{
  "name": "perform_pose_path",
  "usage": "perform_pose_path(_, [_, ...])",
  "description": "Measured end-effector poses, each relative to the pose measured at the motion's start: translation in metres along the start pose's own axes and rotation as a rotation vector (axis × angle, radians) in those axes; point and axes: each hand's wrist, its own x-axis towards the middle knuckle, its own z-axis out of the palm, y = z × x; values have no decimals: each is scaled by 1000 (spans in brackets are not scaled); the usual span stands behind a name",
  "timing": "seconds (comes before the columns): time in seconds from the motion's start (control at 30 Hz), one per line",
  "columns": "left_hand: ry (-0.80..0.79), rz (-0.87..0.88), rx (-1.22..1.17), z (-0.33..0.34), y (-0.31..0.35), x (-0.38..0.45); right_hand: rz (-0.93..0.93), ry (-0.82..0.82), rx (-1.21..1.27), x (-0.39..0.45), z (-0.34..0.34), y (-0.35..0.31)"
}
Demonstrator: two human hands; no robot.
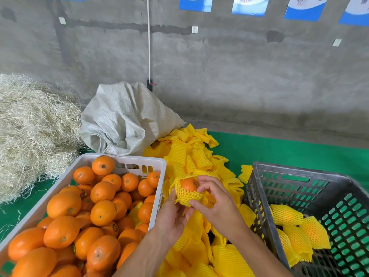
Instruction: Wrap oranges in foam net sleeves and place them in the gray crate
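Green matting (279, 150) covers the work surface below me, and that is the ground for everything I can see. Nearest the camera, my left hand (172, 215) cups the underside of an orange (188, 183), its fingers curled up round the yellow foam sleeve (186, 194) that already wraps the lower half of the fruit. My right hand (215, 200) meets it from the other side: thumb and fingertips pinch the sleeve's edge, one finger resting on the bare top of the orange. The fruit sits between the two crates, held above a heap of loose yellow sleeves (191, 160).

To my left, a white crate (139, 159) is piled with unwrapped oranges (102, 212). To my right stands the gray crate (261, 198), with a few wrapped oranges (286, 214) lying against its near left corner.

Further back, the sleeve heap spreads up to a pale woven sack (123, 118), slumped and creased. Left of the sack lies a big mound of dry straw (34, 128). Behind it all rises a bare concrete wall (219, 66) with a white pipe (148, 41) running down it and blue-and-white posters (250, 6) along the top.
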Motion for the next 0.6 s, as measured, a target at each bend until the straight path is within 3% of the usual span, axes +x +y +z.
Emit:
perform_pose_path(0.23, [32,-4,-14,2,0,2,-126,-30,-192,0,-1,-5])
perform_pose_path(0.47, [23,90,-18,4,-1,2,-438,80,-479,2,3,-10])
perform_pose_path(0.6, [-13,112,-19,6,1,1,-357,18,-483,-1,-2,-6])
